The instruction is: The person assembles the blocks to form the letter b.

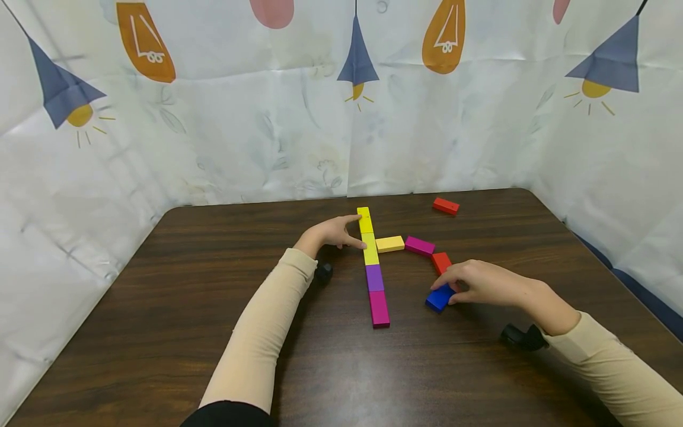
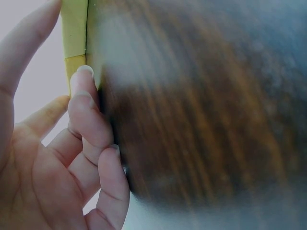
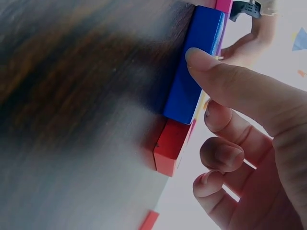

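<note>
In the head view my right hand (image 1: 485, 281) pinches a blue wooden block (image 1: 439, 298) between thumb and fingers. The right wrist view shows the thumb against the long side of that block, beside the end of a red block (image 3: 170, 143). My left hand (image 1: 333, 231) is at the left edge of a straight row, its index finger and thumb extended against two yellow blocks (image 1: 370, 252). Its other fingers are bent and grip nothing. Below the yellow blocks, the row continues with a purple block (image 1: 374, 279) and a magenta block (image 1: 379, 308).
From the row, a pale yellow block (image 1: 391, 244), another magenta block (image 1: 419, 245) and the red block curve right toward the blue one. A separate red block (image 1: 446, 206) lies near the back edge of the brown table (image 1: 160, 332). A patterned curtain (image 1: 256, 142) hangs behind.
</note>
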A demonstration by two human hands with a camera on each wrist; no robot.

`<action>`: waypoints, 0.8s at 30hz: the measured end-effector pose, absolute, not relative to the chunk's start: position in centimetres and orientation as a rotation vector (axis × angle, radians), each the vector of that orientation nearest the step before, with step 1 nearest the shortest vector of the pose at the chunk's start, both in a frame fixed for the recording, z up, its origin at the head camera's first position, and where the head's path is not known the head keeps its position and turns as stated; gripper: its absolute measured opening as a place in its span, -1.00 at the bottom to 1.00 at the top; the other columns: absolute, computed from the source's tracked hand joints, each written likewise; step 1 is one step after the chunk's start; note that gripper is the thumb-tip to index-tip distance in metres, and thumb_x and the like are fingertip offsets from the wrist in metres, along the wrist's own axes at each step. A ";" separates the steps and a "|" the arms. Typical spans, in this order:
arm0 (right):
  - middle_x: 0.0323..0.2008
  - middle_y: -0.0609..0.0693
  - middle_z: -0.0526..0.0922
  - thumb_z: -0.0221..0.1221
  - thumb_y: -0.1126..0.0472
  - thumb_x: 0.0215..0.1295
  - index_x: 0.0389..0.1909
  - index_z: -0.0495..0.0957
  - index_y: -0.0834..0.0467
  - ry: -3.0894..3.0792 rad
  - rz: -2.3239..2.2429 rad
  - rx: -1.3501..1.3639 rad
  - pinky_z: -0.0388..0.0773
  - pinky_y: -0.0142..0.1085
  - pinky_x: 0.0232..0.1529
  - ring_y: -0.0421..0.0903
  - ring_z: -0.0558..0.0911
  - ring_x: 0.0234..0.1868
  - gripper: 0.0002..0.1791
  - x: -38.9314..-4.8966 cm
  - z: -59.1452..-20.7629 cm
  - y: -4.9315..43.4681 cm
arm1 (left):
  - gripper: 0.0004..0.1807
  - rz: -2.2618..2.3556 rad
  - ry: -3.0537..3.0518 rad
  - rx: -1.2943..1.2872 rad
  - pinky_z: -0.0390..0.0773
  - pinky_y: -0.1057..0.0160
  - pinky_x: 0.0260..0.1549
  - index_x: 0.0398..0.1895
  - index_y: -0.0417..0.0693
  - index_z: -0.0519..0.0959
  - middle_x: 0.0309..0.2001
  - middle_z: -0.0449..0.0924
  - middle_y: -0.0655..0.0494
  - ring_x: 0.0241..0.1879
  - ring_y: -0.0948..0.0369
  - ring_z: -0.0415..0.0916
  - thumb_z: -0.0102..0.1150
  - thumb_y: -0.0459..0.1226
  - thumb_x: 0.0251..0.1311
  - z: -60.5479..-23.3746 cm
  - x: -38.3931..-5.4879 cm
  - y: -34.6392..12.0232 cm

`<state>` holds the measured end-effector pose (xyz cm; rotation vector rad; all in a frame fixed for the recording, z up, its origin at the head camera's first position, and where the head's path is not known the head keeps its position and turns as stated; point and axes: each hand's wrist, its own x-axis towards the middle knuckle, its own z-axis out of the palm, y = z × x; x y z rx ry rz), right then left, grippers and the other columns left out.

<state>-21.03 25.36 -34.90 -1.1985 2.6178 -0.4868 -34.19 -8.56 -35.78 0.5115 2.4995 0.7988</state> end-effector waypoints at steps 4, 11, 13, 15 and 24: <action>-0.46 -0.31 0.35 0.44 0.23 0.26 0.07 0.72 0.07 2.611 -0.496 -1.195 0.35 -0.39 -0.39 -0.34 0.38 -0.39 -0.65 -21.0 -34.9 25.4 | 0.01 0.795 2.500 0.515 0.50 0.13 -0.10 0.68 0.05 0.01 0.56 0.09 -0.15 -0.38 0.13 0.46 0.41 -0.06 0.29 -35.8 -34.2 -8.6; -0.44 -0.31 0.38 0.44 0.20 0.27 0.16 0.68 0.08 2.599 -0.563 -1.194 0.40 -0.39 -0.37 -0.32 0.42 -0.36 -0.57 -21.1 -34.5 25.6 | 0.01 0.795 2.501 0.514 0.49 0.14 -0.11 0.68 0.06 0.02 0.55 0.10 -0.16 -0.40 0.14 0.45 0.41 -0.06 0.29 -35.9 -34.4 -8.6; -0.44 -0.30 0.39 0.44 0.21 0.26 0.15 0.69 0.08 2.607 -0.582 -1.187 0.41 -0.38 -0.37 -0.30 0.44 -0.35 -0.57 -21.1 -34.4 25.9 | 0.01 0.798 2.499 0.512 0.49 0.14 -0.12 0.68 0.05 0.02 0.55 0.10 -0.16 -0.41 0.14 0.44 0.41 -0.06 0.29 -35.9 -34.4 -8.6; -0.43 -0.30 0.41 0.44 0.21 0.26 0.14 0.69 0.08 2.612 -0.599 -1.177 0.42 -0.38 -0.37 -0.30 0.45 -0.35 -0.59 -21.2 -34.2 26.2 | 0.01 0.802 2.497 0.510 0.49 0.15 -0.12 0.68 0.05 0.02 0.54 0.11 -0.16 -0.41 0.14 0.44 0.41 -0.06 0.29 -35.9 -34.4 -8.6; -0.31 -0.25 0.57 0.39 0.28 0.30 0.08 0.70 0.16 2.661 -0.739 -1.169 0.50 -0.36 -0.38 -0.29 0.47 -0.38 -0.67 -21.8 -33.5 27.8 | 0.02 0.809 2.497 0.502 0.49 0.16 -0.14 0.67 0.05 0.02 0.53 0.12 -0.16 -0.40 0.14 0.44 0.42 -0.07 0.28 -35.9 -34.3 -8.5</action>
